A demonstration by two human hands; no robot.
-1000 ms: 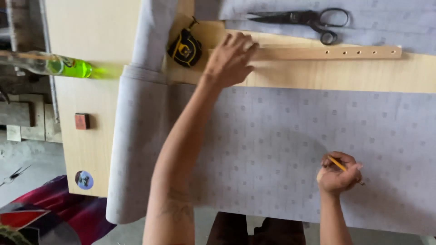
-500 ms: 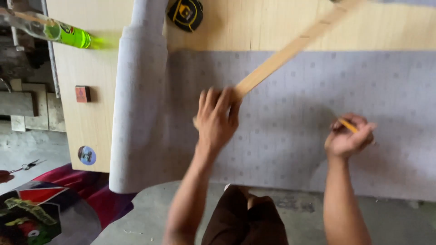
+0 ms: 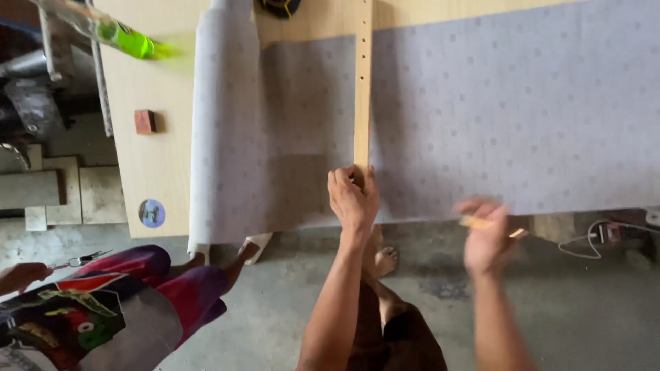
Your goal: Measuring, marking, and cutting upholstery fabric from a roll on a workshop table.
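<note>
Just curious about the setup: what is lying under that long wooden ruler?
The wooden ruler lies on grey dotted fabric spread over a light wooden table. The left hand presses its near end. The fabric hides the tabletop directly beneath it.

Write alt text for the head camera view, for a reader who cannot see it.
The person's left hand presses the near end of a long wooden ruler laid across grey dotted fabric on a wooden table. The blurred right hand holds a pencil at the table's near edge. Another person in colourful clothes sits at lower left.
</note>
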